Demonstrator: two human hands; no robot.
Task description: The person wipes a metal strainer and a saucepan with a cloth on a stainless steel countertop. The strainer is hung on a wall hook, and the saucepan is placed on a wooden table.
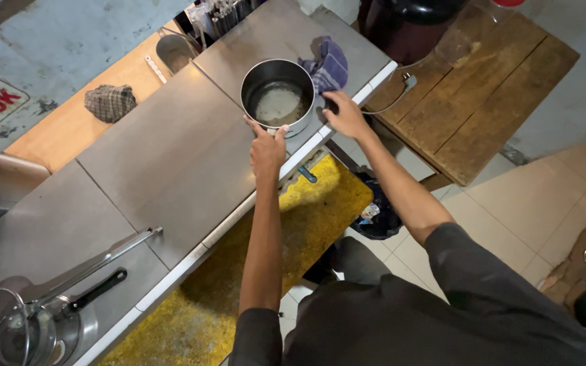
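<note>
Two hands meet at a small round steel pot point(278, 97) that stands on a grey metal counter point(171, 156), close to the counter's front edge. Inside the pot lies a shallow pale, cloudy residue. The left hand point(267, 146) is at the pot's near wall, thumb and forefinger spread open and touching the rim, the other fingers curled under. The right hand point(347, 115) lies just beside the pot on the counter's edge, fingers bent and pressing down on the surface; whether it pinches anything beneath it I cannot tell. Just beyond the right hand, touching the pot's far side, sits a crumpled blue-purple cloth point(328, 66). Further beyond the right hand stands a worn wooden table point(483, 95), apart from the counter. Well away past the left hand, a checked dark rag point(110, 102) rests on an orange-brown board. Far back toward the person's left elbow, a glass-lidded pan point(28, 325) with a black handle sits on the counter, with a long steel handle above it. Below both forearms a yellow mat point(306, 230) covers the tiled floor.
</note>
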